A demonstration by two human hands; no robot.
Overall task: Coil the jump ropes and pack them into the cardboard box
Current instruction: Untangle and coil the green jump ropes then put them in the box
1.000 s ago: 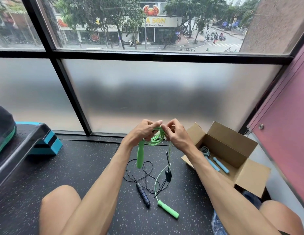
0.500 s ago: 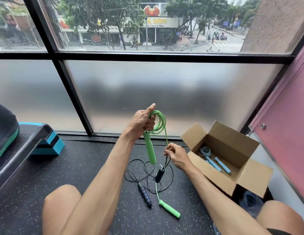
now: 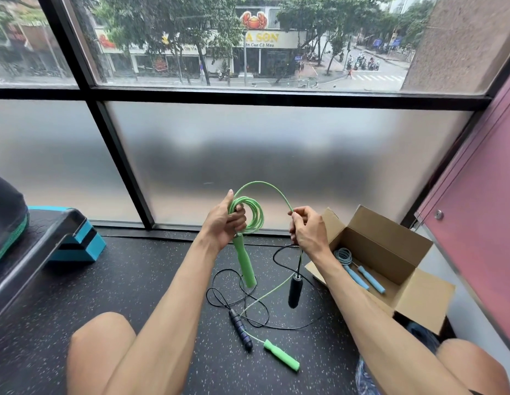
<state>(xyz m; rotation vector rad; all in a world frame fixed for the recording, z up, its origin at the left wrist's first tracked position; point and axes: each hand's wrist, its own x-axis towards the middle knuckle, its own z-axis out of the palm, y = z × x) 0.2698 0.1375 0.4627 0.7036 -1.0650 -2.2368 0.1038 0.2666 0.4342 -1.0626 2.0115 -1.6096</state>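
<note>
Green rope (image 3: pixel 249 213) clamped in both hands' fingers (image 3: pixel 298 220); one black rope (image 3: pixel 239 327) on floor, one blue (image 3: pixel 343 256) boxed.

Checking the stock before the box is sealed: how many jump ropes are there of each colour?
Green jump rope, partly coiled in the hands: 1
Black jump rope, partly on the floor: 1
Light blue jump rope, in the cardboard box: 1
Total: 3

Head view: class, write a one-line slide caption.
Both hands coil the green jump rope beside the cardboard box.
</note>
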